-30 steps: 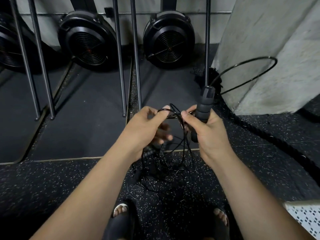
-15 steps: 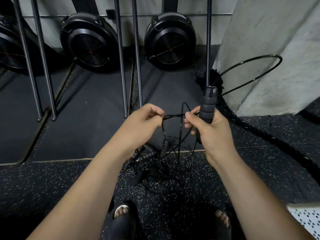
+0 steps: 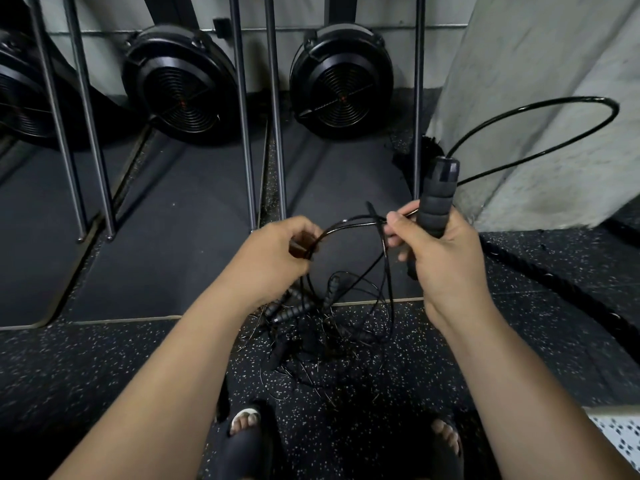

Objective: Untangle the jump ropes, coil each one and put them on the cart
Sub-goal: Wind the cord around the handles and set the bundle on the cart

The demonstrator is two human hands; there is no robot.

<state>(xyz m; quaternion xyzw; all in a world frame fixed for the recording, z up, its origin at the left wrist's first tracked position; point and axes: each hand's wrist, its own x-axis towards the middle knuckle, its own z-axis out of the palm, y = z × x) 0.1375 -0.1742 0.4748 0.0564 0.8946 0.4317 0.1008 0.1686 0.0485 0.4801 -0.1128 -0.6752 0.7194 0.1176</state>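
Observation:
A tangle of black jump ropes [image 3: 322, 330] lies on the speckled floor between my feet, with several ribbed handles in it. My right hand [image 3: 443, 258] grips one upright black foam handle [image 3: 437, 199] and also pinches a loop of cord at its fingertips. That handle's cord [image 3: 540, 109] arcs out to the right and back. My left hand [image 3: 273, 254] pinches the same thin cord [image 3: 346, 223], which bows between the two hands and hangs down into the tangle.
Two black fan housings [image 3: 180, 88] [image 3: 341, 81] stand against the far wall behind steel rails [image 3: 273, 109]. A concrete pillar [image 3: 540, 81] rises at right. A thick black battle rope [image 3: 554, 292] runs along the floor at right. A white perforated surface [image 3: 616, 438] shows bottom right.
My hands have drawn apart, and the cord between them now spans a wider arc. The right hand has lifted the handle a little; its loop has swung further right.

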